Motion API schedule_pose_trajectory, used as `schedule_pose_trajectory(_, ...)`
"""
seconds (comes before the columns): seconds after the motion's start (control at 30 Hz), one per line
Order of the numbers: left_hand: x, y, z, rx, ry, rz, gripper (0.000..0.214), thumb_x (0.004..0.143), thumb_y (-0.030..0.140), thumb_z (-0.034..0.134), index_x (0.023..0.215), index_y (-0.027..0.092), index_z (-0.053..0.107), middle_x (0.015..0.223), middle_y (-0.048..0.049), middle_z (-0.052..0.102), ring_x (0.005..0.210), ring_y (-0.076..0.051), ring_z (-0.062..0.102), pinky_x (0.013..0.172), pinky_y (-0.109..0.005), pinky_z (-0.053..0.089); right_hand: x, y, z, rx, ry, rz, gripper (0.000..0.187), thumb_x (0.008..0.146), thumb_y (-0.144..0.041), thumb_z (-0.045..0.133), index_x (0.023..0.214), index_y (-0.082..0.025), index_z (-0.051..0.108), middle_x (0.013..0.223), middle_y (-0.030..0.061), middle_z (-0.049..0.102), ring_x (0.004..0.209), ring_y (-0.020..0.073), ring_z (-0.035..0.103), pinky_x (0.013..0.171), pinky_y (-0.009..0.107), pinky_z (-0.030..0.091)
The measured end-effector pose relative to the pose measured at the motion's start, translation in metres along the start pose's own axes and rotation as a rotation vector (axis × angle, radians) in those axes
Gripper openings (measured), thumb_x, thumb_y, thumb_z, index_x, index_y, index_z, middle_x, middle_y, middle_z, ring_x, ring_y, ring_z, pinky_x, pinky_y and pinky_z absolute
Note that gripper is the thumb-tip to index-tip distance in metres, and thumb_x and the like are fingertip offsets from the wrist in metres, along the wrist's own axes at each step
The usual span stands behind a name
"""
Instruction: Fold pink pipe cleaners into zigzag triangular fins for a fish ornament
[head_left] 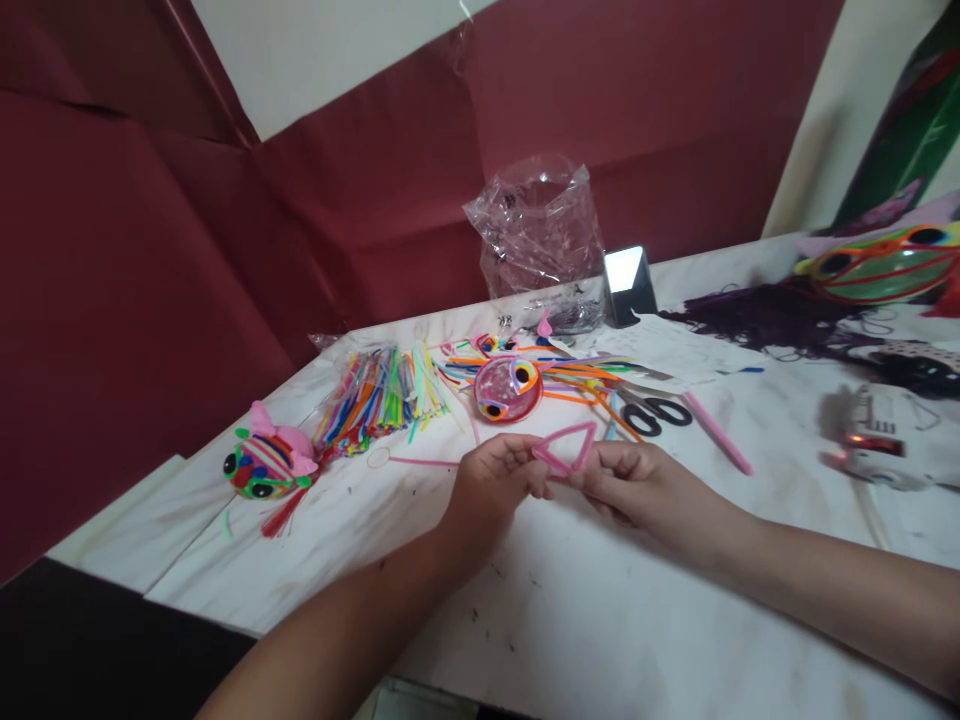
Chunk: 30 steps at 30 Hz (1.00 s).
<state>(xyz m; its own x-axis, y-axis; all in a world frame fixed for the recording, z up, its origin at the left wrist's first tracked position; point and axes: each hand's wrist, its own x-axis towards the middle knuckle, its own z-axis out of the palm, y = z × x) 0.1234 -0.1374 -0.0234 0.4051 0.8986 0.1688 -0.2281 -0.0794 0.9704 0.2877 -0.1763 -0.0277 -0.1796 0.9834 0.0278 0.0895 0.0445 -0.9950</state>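
My left hand (491, 487) and my right hand (634, 480) meet above the white table (600, 620). Together they pinch a pink straw (564, 446) that is bent into a triangle. The left fingers grip its lower left corner, the right fingers its lower right side. Both hands are closed on it. Just behind them lies a pink half-dome with stuck-on eyes (508, 388).
A bag of coloured straws (371, 392) and loose straws (577, 375) lie behind the hands. A finished straw fish (264, 460) sits at the left. Black-handled scissors (658, 412), a loose pink straw (718, 433), a clear plastic bag (541, 232), a small mirror block (628, 284) and a green mask (885, 262) are to the right.
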Motion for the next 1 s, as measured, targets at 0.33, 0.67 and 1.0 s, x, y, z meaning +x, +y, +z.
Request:
schedule_pose_trajectory(0.33,-0.002,-0.003,0.004,0.035,-0.062,-0.107,0.013,0.066,0.023,0.067,0.064,0.013,0.060,0.053,0.0019,0.055,0.053,-0.010,0.051,0.059,-0.025,0.039,-0.001,0.004,0.002,0.030,-0.090,-0.019,0.019,0.076,-0.030,0.056,0.064,-0.016,0.054,0.046,-0.0073,0.040,0.039,0.0035,0.024,0.038,0.020,0.014)
schedule_pose_trajectory(0.67,-0.001,0.001,0.000,0.203,0.030,-0.098,0.018,0.068,0.026,0.063,0.057,0.014,0.054,0.054,0.0008,0.055,0.057,-0.011,0.052,0.060,-0.025,0.038,0.000,0.008,0.004,0.045,-0.029,0.013,0.016,0.076,-0.031,0.055,0.076,-0.016,0.061,0.054,-0.0047,0.048,0.045,0.0056,0.035,0.042,0.019,0.023)
schedule_pose_trajectory(1.0,-0.001,0.008,0.005,0.244,-0.035,-0.108,0.012,0.067,0.022,0.062,0.060,0.013,0.058,0.053,0.0005,0.056,0.054,-0.009,0.049,0.057,-0.024,0.037,-0.001,0.006,0.005,0.070,-0.007,0.019,0.008,0.071,-0.023,0.057,0.066,-0.016,0.057,0.053,-0.0051,0.049,0.046,0.0059,0.037,0.043,0.019,0.026)
